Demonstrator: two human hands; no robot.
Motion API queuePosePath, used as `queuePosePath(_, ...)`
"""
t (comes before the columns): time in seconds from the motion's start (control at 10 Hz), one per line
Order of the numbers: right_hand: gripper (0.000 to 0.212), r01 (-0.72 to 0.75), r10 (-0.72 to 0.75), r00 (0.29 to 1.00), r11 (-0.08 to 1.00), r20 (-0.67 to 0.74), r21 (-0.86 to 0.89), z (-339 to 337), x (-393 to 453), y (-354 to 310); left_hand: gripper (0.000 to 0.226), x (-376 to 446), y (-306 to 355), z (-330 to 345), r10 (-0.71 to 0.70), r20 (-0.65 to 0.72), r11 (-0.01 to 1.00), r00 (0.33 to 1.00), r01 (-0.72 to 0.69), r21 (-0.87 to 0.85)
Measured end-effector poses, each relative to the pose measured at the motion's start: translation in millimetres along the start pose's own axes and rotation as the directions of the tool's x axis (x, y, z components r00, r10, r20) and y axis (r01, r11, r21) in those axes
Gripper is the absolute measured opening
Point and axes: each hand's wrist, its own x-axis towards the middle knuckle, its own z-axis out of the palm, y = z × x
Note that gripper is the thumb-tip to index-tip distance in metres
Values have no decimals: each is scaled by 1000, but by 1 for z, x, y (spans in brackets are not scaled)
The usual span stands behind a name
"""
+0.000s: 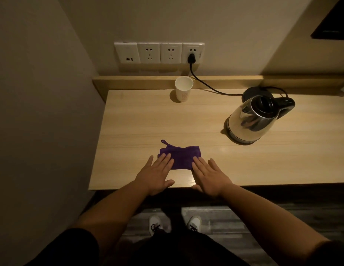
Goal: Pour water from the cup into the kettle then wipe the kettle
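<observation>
A white paper cup (183, 91) stands upright at the back of the wooden table (140, 123), near the wall. A steel kettle (252, 121) with a black lid and handle stands on the table at the right, off its base. A folded purple cloth (181, 156) lies near the front edge. My left hand (157, 173) rests flat with its fingertips on the cloth's left end. My right hand (209, 175) lies flat with fingertips on the cloth's right end. Both hands have fingers spread and grip nothing.
The black kettle base (255, 92) sits behind the kettle, its cord (209, 86) running to a plug (191, 58) in the wall sockets. A raised wooden ledge (140, 82) borders the table's back. A wall stands close on the left.
</observation>
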Motion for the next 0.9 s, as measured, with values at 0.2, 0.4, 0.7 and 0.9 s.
queuePosePath(0.2,79,-27,30,999,995,-31,92,-21,5,-11,77,1,4,-12,-20,59,999,998,22,-27)
queuePosePath(0.4,73,-28,17,996,990,82,135,-25,10,-21,78,2,5,-16,-49,104,999,993,51,-17)
queuePosePath(0.7,68,-122,115,991,987,70,103,-52,10,-34,74,-10,7,-34,-87,128,994,988,96,-61)
queuePosePath(0.9,15,-206,102,939,933,329,296,-95,10,-21,37,-16,2,-70,-46,173,974,984,83,-212)
